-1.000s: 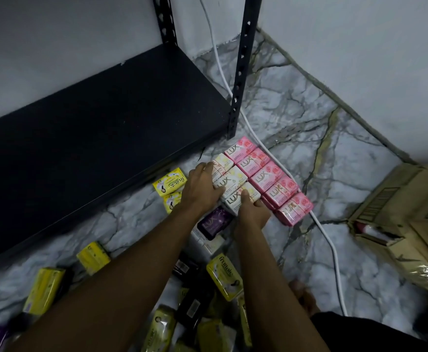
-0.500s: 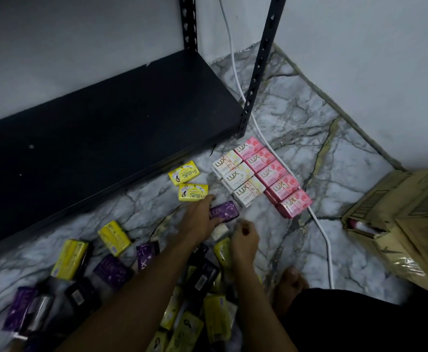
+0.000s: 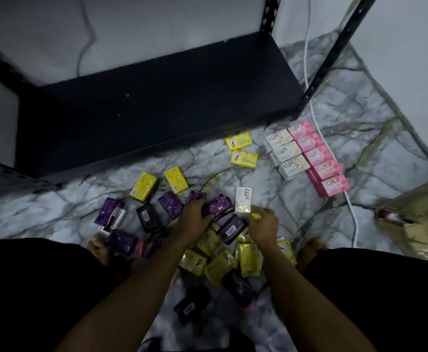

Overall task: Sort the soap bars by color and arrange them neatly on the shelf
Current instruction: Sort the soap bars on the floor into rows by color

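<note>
Sorting on the floor, the left hand grips a purple soap bar, fingers curled; the right hand curls over mixed bars, its hold unclear. Pink bars lie grouped by color near the shelf's right corner.

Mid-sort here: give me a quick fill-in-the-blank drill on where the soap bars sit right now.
1. The pink Lux bars form a row of ____ bars.
2. The black shelf holds ____ soap bars.
3. The left hand grips a ____ Lux bar.
4. Beside the pink row lie ____ white Lux bars.

Missing words: five; no; purple; three
</note>
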The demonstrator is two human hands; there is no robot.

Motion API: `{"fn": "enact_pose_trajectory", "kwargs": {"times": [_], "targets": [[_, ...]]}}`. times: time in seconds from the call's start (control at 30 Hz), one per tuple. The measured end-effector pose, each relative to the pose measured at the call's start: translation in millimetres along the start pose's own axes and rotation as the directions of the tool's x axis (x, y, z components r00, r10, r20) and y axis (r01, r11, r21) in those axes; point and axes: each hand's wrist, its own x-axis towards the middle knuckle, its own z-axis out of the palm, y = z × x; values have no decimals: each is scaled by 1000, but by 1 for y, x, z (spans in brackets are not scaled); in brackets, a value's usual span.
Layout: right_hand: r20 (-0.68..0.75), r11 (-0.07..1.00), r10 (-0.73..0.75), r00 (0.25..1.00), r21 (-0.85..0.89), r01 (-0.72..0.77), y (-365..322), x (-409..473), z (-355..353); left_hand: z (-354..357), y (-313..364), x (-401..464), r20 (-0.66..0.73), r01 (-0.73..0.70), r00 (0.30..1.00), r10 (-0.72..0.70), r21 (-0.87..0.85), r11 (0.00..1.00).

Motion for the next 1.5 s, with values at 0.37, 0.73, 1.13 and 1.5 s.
{"fn": "enact_pose_trajectory", "kwargs": {"times": [0.37, 0.73, 1.13, 1.5], "targets": [[93, 969, -45, 995, -240, 66, -32, 1, 16, -38, -79, -96, -98, 126, 985, -139, -134, 983], [79, 972, -24, 997, -232, 42, -61, 23, 34, -19, -131, -132, 84, 337, 939, -335, -7, 942], [124, 962, -225, 967, 185, 200, -62, -18, -3, -23, -101, -117, 102, 405, 914, -393, -198, 892], [107, 845, -466, 878, 348, 406, -92, -116, -34, -64, 16, -89, 197, 375, 910, -364, -766, 522]]}}
